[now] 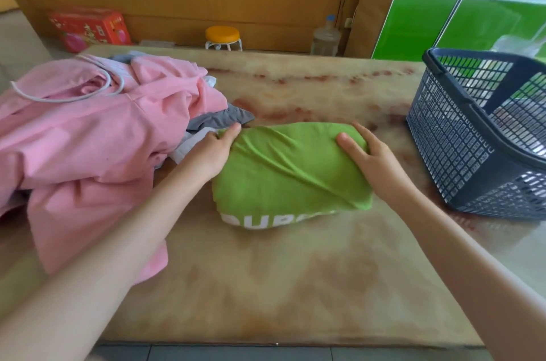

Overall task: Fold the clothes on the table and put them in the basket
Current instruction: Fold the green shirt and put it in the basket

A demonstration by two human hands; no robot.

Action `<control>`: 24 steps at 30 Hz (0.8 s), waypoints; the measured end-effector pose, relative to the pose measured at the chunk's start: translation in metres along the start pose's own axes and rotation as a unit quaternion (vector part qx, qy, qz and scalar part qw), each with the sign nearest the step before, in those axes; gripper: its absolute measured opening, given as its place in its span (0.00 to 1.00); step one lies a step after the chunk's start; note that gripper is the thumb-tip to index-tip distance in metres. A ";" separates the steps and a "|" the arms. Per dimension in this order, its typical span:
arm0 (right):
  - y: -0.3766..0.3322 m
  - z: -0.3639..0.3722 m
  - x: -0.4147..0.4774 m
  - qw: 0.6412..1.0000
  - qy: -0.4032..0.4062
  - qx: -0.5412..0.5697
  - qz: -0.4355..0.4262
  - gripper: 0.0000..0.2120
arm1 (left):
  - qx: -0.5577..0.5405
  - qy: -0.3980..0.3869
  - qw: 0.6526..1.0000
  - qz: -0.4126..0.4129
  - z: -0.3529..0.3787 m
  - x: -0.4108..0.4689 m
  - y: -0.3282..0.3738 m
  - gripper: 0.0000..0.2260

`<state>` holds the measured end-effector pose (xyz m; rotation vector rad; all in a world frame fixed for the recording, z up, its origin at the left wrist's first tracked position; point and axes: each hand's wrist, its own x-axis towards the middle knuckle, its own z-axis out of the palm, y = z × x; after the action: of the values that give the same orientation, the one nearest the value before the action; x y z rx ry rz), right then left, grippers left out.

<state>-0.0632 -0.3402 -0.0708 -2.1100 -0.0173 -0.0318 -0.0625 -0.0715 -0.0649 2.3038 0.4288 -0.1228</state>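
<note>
A folded green garment (291,171) with white letters on its near edge lies in the middle of the table (266,286). My left hand (211,153) grips its left edge, thumb on top and fingers hidden underneath. At the right edge my right hand (369,153) holds it, thumb pressed on top and fingers along the far side. A pile of unfolded clothes sits at the left, topped by a pink garment (88,136) with grey cloth (218,119) sticking out. The dark blue plastic basket (461,153) stands at the right of the table and looks empty.
Beyond the table's far edge are an orange-topped stool (223,37), a water bottle (325,38), a red box (88,28) and green cabinets (443,20). Bare tabletop lies between the green garment and the basket.
</note>
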 end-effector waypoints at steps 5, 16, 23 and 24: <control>0.010 0.009 -0.025 0.994 0.001 -0.083 0.067 0.31 | -0.027 0.000 0.999 0.019 0.014 -0.065 -0.016 0.29; 0.002 -0.002 -0.063 0.993 -0.003 -0.097 0.063 0.27 | -0.062 0.052 0.993 0.088 0.033 -0.113 -0.055 0.21; 0.002 -0.003 -0.071 0.994 -0.006 -0.058 0.087 0.36 | -0.211 0.140 0.960 0.123 0.037 -0.133 -0.046 0.19; 0.004 -0.002 -0.071 0.995 -0.006 -0.050 0.088 0.39 | -0.243 0.145 0.952 0.118 0.037 -0.136 -0.047 0.21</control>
<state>-0.1340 -0.3441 -0.0747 -2.2048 0.1666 0.0869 -0.2049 -0.1046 -0.0930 1.8652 0.2842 0.4031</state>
